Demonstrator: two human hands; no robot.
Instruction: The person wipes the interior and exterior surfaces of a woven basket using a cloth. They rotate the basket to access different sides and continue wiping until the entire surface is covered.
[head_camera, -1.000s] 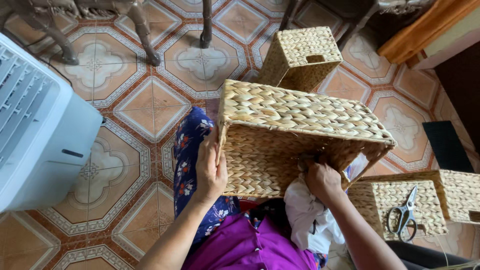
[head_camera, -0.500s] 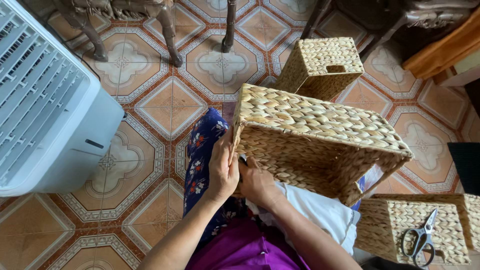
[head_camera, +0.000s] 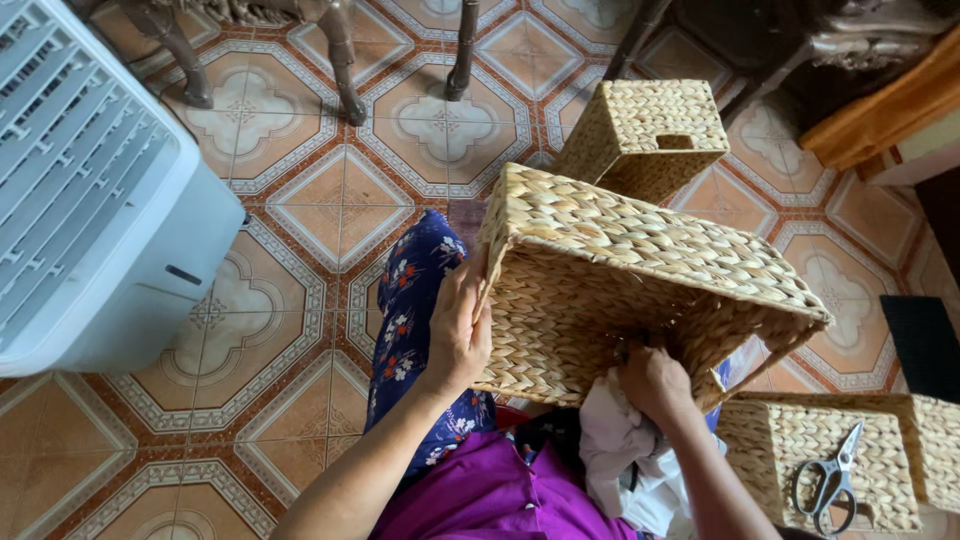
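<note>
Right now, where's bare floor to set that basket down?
Bare tiles between the white cooler, chair legs and basket held by left hand and right hand. Crowded right: small basket, basket with scissors.

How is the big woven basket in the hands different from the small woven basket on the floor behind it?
The big basket is wider and flatter, while the small basket is nearly cube-shaped. The big basket is gripped by the left hand and touched by the right hand; the small basket stands free on the tiled floor. Both are pale woven straw.

rough woven-straw basket (head_camera: 640, 280), glossy tiled floor (head_camera: 330, 210)
</note>
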